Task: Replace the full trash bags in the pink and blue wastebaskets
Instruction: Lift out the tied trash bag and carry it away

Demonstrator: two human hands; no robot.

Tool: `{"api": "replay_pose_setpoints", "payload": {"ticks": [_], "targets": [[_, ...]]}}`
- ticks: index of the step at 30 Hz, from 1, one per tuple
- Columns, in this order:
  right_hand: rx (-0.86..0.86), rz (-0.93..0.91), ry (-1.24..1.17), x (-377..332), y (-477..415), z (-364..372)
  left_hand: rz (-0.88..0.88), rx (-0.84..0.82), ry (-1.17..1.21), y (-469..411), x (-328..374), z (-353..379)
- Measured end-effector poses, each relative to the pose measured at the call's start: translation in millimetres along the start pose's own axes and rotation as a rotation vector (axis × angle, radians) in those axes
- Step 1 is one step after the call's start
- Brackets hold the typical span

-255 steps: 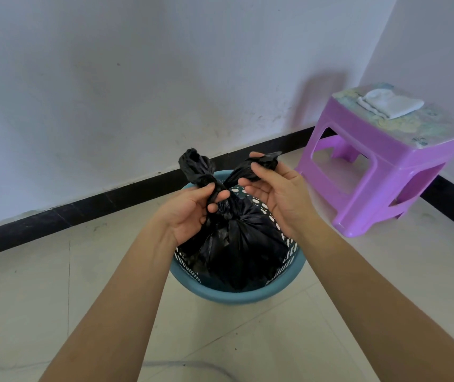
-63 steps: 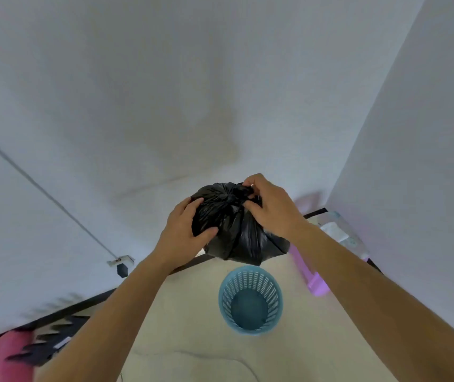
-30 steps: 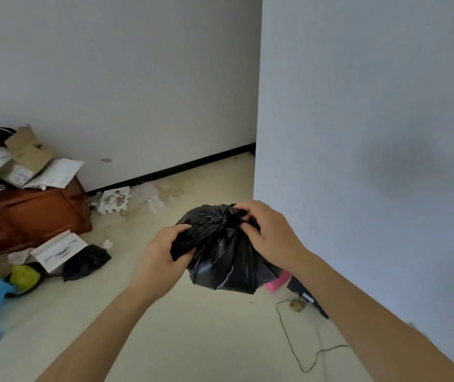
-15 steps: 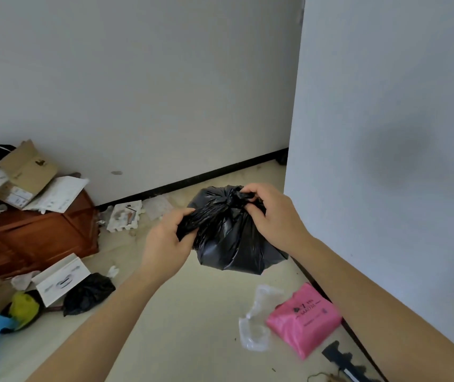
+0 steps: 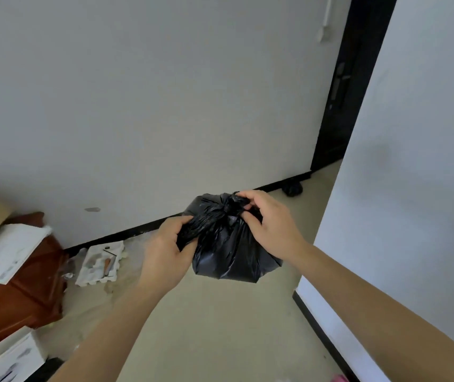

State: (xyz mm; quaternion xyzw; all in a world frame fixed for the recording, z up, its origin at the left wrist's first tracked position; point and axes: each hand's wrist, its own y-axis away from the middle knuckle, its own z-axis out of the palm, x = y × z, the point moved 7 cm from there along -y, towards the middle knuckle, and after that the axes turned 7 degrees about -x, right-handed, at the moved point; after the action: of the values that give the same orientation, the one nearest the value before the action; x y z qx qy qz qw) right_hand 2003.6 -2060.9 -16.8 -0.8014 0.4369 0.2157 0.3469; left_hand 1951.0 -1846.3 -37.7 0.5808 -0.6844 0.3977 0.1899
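A full black trash bag (image 5: 231, 252), tied at the top, hangs in the air in front of me over the floor. My left hand (image 5: 165, 255) grips a twisted tail of the bag on its left side. My right hand (image 5: 270, 224) pinches the knot at the bag's top. Neither the pink nor the blue wastebasket is in view.
A white wall corner (image 5: 402, 188) juts out on the right, with a dark door (image 5: 341, 86) beyond it. A small black bag (image 5: 292, 188) lies by the baseboard. A brown wooden cabinet (image 5: 19, 293) with papers, boxes and a white foam tray (image 5: 101, 263) crowds the left floor.
I have turned away from the blue wastebasket carrying the tied bag, and the view has swung further right and up: the door has come into sight, the pink packet has slipped to the bottom edge.
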Motion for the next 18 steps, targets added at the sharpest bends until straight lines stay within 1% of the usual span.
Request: {"api": "replay_pose_setpoints", "payload": {"ticks": [3,7,9,14,16,18], "targets": [[0.036,0.030,0.040,36.4,-67.1,-14.2,0.054,-0.057,-0.008,-97.9,-10.5,14.6],[0.167,0.109,0.084,101.4,-135.3,-54.9,0.168,-0.144,0.005,-217.5,-1.2,53.4],[0.230,0.131,0.086,139.5,-166.6,-70.8,0.198,-0.189,0.020,-272.2,-1.2,81.8],[0.295,0.179,0.063,256.6,-257.1,-83.1,0.125,-0.241,0.039,-404.7,-35.9,161.5],[0.266,0.178,0.031,306.2,-307.6,-84.7,0.117,-0.233,-0.004,-461.9,-49.6,187.9],[0.266,0.185,0.005,343.5,-355.7,-89.0,0.159,-0.237,-0.110,-515.1,-52.0,207.6]]}}
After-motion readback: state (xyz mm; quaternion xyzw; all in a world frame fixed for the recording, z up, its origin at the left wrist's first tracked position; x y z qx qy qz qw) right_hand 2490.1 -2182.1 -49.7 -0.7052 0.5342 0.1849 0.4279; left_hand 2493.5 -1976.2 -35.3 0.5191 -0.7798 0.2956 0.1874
